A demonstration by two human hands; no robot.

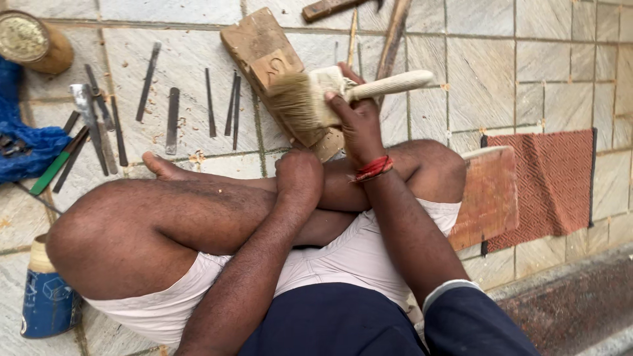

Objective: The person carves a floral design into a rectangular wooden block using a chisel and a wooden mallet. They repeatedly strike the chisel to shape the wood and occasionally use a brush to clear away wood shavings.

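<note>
Far left: a blue tin can (47, 300) stands on the tiled floor (541, 59) by the knee, a crumpled blue cloth (23, 142) lies further up, and a round brown container (33, 41) sits in the top corner.
Tools: a loose row of metal chisels (173, 118) is spread flat on the tiles, with a green-handled one (54, 168) just beside the cloth.
Legs: the person sits cross-legged, one bare foot (173, 170) poking out toward the chisels.
Left hand (299, 175): curled into a loose fist resting on the shin, nothing in it as far as I can see.
Wood block (264, 49): a longish piece lying at a slant on the floor right in front of the legs, with a carved shape on its top face.
Right hand (359, 122): fingers wrapped around a wide paintbrush (343, 89) near the base of its pale handle; the bristles point left and sit on the wood block. There's a red thread band (372, 168) on that wrist.
Right side: a flat wooden board (488, 194) leans by the knee, partly over a red patterned mat (554, 178).
</note>
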